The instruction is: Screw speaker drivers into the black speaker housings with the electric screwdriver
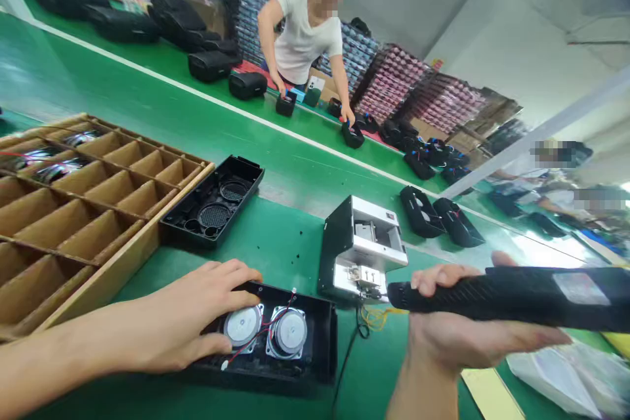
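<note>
My left hand [211, 308] grips the left end of a black speaker housing [322, 341], its fingers over the far edge and its thumb by the left speaker driver [243, 326]. A second speaker driver [289, 333] sits beside it in the housing, and thin red and black wires with white plugs lie across both. My right hand [443, 335] is wrapped around a black electric screwdriver [516, 298] held level. The screwdriver's nose points left, to the front of a white-and-black screw feeder [377, 236]; whether its tip touches the feeder cannot be made out.
A cardboard-divided wooden crate [123, 262] with some wired parts stands left. Another black housing [214, 203] with round grilles lies against it. Loose screws [297, 256] dot the green table. Across the bench a person [308, 33] handles small black cases. A plastic bag [571, 374] lies right.
</note>
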A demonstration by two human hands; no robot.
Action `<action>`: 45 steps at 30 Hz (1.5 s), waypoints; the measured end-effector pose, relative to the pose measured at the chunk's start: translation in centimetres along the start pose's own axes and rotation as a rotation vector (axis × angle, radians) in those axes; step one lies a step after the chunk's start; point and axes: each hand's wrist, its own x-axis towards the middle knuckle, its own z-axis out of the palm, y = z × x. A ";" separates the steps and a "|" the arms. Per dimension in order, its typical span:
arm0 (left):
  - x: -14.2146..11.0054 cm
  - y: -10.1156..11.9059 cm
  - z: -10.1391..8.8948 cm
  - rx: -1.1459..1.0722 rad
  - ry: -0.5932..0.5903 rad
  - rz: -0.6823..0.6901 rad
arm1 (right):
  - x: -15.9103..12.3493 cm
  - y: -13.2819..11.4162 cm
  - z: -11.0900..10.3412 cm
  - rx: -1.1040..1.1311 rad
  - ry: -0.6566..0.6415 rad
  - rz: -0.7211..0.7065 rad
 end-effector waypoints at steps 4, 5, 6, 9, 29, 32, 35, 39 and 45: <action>0.2 -0.3 -0.1 -0.007 0.067 0.045 | 0.1 -0.2 0.4 -0.003 0.004 -0.016; 0.2 -0.3 0.0 -0.006 0.089 0.057 | 0.1 -0.2 0.6 -0.006 0.003 -0.012; 0.2 -0.4 0.0 -0.003 0.110 0.067 | 0.0 -0.2 0.8 -0.011 -0.002 -0.007; 0.1 -0.5 0.1 0.000 0.160 0.092 | -0.3 -0.1 1.2 -0.028 -0.020 0.014; 0.3 0.2 -0.7 -0.021 0.048 0.040 | -0.7 0.2 1.0 -0.027 -0.031 0.020; 0.2 0.4 -0.5 -0.022 0.067 0.043 | -0.7 0.4 1.0 -0.017 -0.045 0.013; 0.1 0.2 -0.5 -0.014 0.071 0.041 | -0.6 0.5 0.7 0.003 -0.064 0.020; -0.7 -0.8 -1.2 0.023 0.183 0.104 | -0.3 -0.4 -1.0 0.111 -0.121 0.075; -0.1 3.1 -1.2 0.087 0.527 0.183 | -0.5 -5.5 -1.8 0.406 -0.033 0.256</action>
